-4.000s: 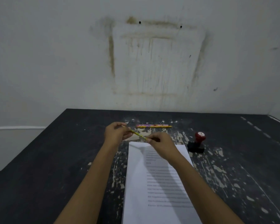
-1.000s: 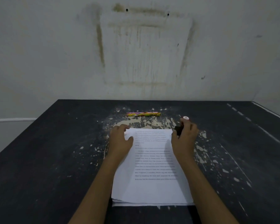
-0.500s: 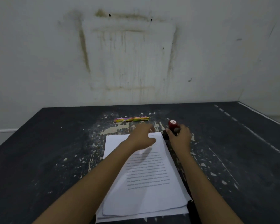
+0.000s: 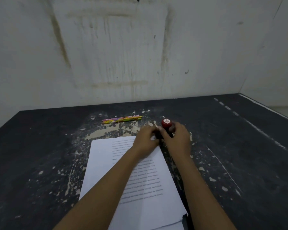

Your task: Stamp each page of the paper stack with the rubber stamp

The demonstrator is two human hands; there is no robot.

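Note:
A stack of white printed pages lies on the dark table in front of me. Just past its far right corner stands the rubber stamp, a red knob with a white "TOP" label on a black base. My right hand curls its fingers around the stamp's stem from the right. My left hand reaches across the paper's top right corner and meets the stamp's black base from the left; its fingertips there are blurred. Both hands hide most of the base.
Two or three colourful pencils lie side by side behind the paper near the wall. The black tabletop is scratched and chipped. A stained white wall rises right behind the table, and a side wall closes the right edge.
My left hand has moved right across the paper's top corner to the stamp's base. My right hand stays around the stamp. The view has tipped down and come closer.

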